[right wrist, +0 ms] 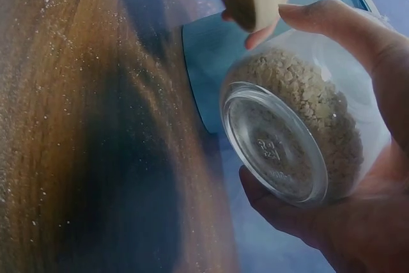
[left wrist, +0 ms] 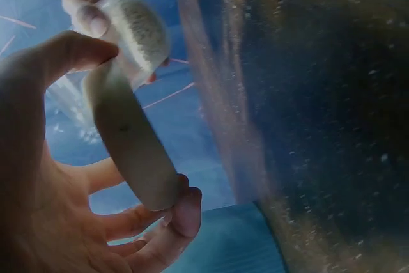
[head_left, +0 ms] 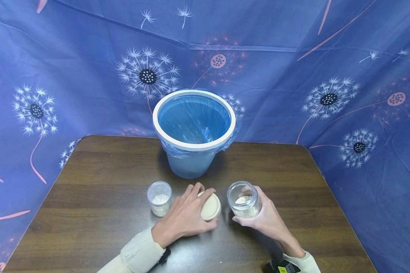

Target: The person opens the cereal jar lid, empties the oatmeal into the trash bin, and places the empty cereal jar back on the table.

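Note:
Near the middle of the table my left hand (head_left: 188, 214) grips a round cream lid (head_left: 211, 207) by its rim, thumb on one side and fingers on the other. To its right, my right hand (head_left: 268, 218) is wrapped around a clear jar (head_left: 242, 203) with no lid on its mouth. Pale flakes (right wrist: 300, 87) like oats fill the jar's lower part, and its round bottom faces the camera in the right wrist view. The lid is held beside the jar, tilted. A second clear, uncovered jar (head_left: 158, 195) with whitish contents stands left of my left hand.
A blue bin (head_left: 189, 165) with a white rim and a plastic liner stands at the table's back edge, behind both hands. The brown wooden table (head_left: 99, 212) meets a blue dandelion-print cloth (head_left: 270, 94) at the back and sides.

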Available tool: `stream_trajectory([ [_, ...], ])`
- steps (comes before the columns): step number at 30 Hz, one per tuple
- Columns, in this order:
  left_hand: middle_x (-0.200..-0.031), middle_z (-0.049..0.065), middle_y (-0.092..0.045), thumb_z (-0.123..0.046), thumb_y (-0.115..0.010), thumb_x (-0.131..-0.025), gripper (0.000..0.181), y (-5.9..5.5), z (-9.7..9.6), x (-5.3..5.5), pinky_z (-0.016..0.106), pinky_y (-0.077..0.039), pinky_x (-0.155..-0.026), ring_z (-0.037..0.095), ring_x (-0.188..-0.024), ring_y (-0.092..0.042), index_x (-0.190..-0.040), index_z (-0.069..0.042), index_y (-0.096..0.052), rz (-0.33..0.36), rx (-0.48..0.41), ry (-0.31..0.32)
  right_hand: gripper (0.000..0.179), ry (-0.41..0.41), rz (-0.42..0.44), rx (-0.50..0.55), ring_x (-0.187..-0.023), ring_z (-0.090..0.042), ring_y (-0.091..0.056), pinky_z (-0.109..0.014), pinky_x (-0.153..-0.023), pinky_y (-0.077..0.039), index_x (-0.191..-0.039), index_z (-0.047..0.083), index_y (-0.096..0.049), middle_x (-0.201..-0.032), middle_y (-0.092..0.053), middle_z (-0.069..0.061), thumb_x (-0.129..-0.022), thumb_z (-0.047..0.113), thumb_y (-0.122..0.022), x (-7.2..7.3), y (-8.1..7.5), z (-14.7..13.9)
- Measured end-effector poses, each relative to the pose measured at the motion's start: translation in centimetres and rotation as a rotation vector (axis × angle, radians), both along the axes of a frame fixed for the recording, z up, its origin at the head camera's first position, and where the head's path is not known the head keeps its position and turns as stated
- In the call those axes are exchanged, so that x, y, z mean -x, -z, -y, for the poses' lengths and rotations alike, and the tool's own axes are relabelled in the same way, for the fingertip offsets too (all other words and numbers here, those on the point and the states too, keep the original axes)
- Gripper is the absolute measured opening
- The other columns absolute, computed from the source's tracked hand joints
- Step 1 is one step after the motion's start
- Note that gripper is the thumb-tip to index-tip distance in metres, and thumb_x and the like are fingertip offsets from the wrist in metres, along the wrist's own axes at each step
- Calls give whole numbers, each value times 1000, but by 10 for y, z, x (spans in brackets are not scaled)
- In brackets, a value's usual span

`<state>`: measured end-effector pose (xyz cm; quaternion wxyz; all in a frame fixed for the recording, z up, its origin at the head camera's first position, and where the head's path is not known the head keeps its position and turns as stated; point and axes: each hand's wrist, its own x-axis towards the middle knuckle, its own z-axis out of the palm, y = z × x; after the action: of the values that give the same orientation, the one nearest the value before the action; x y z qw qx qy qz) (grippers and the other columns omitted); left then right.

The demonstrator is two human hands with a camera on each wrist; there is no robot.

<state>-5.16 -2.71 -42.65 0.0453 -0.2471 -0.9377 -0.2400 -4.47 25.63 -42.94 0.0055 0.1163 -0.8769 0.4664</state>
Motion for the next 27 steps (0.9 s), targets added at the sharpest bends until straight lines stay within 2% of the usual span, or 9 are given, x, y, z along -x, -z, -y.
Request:
stream_trajectory([
  [4, -128, 3, -58, -56, -82, -73, 80, 7, -1, 1, 26, -44, -54, 21, -104, -56, -145, -27, -65, 18, 14, 21, 83, 8, 6, -8, -111, -19, -68, -28, -96, -51, -135, 22, -61, -124, -71, 4, -66, 31, -106, 1, -2, 0],
  [9, -131, 3, -57, -52, -84, -73, 83, 11, -3, 2, 29, -48, -57, 22, -108, -56, -149, -25, -62, 34, 40, 32, 83, 7, -3, -11, -111, -19, -69, -27, -96, -51, -136, 20, -61, -124, -72, 4, -66, 30, -106, 1, -4, 0],
  [16, -133, 4, -59, -49, -87, -72, 87, 19, -3, 3, 33, -55, -58, 25, -114, -58, -147, -16, -59, -5, 77, 38, 85, 8, -12, -16, -111, -19, -69, -29, -95, -52, -137, 22, -60, -125, -71, 4, -67, 30, -105, 3, -7, -2],
  [27, -131, 2, -59, -43, -89, -72, 79, 25, -5, 4, 34, -55, -57, 26, -114, -57, -141, -17, -61, -9, 91, 66, 86, 13, -28, -42, -111, -20, -69, -29, -95, -52, -138, 24, -60, -124, -72, 5, -66, 32, -106, 5, -9, -4],
])
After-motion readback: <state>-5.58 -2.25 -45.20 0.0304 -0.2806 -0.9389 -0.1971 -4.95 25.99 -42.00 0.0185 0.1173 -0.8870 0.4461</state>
